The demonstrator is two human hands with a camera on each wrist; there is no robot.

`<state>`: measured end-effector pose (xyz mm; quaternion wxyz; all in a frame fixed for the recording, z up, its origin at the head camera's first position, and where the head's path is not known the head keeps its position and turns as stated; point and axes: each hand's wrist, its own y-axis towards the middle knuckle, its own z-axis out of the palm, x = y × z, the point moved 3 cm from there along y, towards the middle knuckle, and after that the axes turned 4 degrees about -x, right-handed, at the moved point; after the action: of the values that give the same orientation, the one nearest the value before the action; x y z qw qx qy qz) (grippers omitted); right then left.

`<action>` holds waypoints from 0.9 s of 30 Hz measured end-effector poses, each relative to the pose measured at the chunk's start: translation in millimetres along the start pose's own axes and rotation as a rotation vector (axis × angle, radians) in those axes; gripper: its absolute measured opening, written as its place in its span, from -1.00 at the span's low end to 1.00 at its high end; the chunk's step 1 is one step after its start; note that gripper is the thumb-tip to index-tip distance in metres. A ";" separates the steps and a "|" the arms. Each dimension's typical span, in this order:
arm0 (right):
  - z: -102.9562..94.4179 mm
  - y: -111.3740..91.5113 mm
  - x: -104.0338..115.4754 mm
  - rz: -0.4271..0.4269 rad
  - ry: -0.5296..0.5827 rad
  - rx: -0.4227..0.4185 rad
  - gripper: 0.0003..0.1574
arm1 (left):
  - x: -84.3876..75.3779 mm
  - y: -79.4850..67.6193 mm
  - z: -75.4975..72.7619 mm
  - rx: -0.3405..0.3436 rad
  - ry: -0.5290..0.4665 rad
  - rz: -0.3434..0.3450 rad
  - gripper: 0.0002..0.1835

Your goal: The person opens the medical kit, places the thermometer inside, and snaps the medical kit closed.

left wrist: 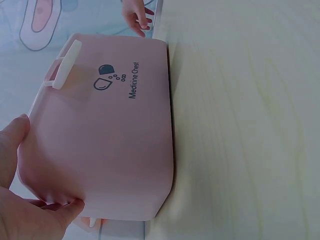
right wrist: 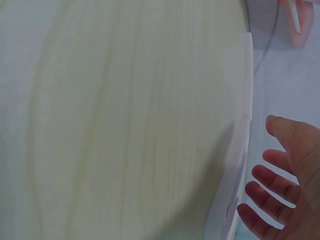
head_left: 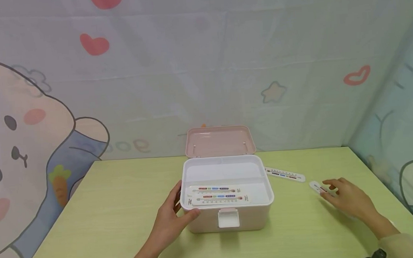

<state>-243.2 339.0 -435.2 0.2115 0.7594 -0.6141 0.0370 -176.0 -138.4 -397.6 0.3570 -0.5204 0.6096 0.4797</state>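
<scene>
A pale pink medicine chest (head_left: 207, 224) stands with its lid (head_left: 220, 142) raised at the back; "Medicine Chest" lettering shows in the left wrist view. My left hand (head_left: 166, 221) holds its front left corner, thumb at the front rim and fingers along the side. Inside the white tray (head_left: 209, 166) lie two strip thermometers (head_left: 220, 200), one overlapping the other. My right hand (head_left: 351, 198) hovers with loosely bent, spread fingers over a thermometer (head_left: 316, 187) on the table, partly hidden by it. Another thermometer (head_left: 285, 174) lies between that one and the chest.
The pale wood table (head_left: 119, 215) ends at the back against a printed cloth (head_left: 173, 67) with hearts and a cartoon animal. A white latch (head_left: 228, 218) hangs on the chest's front.
</scene>
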 end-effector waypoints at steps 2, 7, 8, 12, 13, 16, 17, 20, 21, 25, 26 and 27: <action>1.1 -1.3 -0.9 0.004 -0.004 0.006 -0.42 | -0.3 -0.3 -0.2 0.000 0.000 0.000 -0.06; 3.4 -4.0 -2.9 0.009 -0.017 0.018 -0.42 | -2.9 -1.5 -0.8 -0.001 0.003 -0.005 -0.06; 4.0 -4.3 -3.4 0.007 -0.024 0.018 -0.42 | -2.9 -1.6 -0.7 -0.003 0.004 -0.005 -0.06; 5.8 -5.8 -3.9 -0.001 -0.042 0.025 -0.40 | -2.2 -1.2 -0.1 -0.003 -0.001 -0.008 -0.06; 6.1 -6.2 -3.9 0.001 -0.046 0.029 -0.40 | -2.0 -1.2 0.0 -0.004 -0.002 -0.008 -0.06; 6.6 -6.8 -4.3 0.009 -0.055 0.045 -0.39 | -1.0 -1.2 0.3 -0.002 -0.009 -0.010 -0.06; 6.8 -7.0 -4.5 0.013 -0.059 0.049 -0.39 | -0.8 -1.2 0.3 -0.002 -0.010 -0.010 -0.06; 7.9 -7.6 -4.8 0.026 -0.073 0.059 -0.40 | -0.5 -1.3 0.3 -0.003 -0.007 -0.007 -0.06; 8.1 -7.7 -4.9 0.030 -0.079 0.060 -0.41 | -0.5 -1.2 0.4 -0.003 -0.007 -0.006 -0.07; 8.0 -6.7 -4.9 0.029 -0.091 0.063 -0.43 | 0.3 -0.4 0.6 -0.004 -0.002 -0.001 -0.06; 7.6 -6.3 -4.8 0.027 -0.093 0.061 -0.44 | 0.7 -0.1 0.6 -0.004 -0.001 -0.002 -0.06; 7.6 -6.0 -4.8 0.025 -0.095 0.061 -0.45 | 0.7 0.1 0.6 -0.004 -0.001 -0.003 -0.06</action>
<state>-240.2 341.5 -445.2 0.1585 0.7587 -0.6314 0.0219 -176.3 -138.0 -398.4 0.3569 -0.5220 0.6076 0.4806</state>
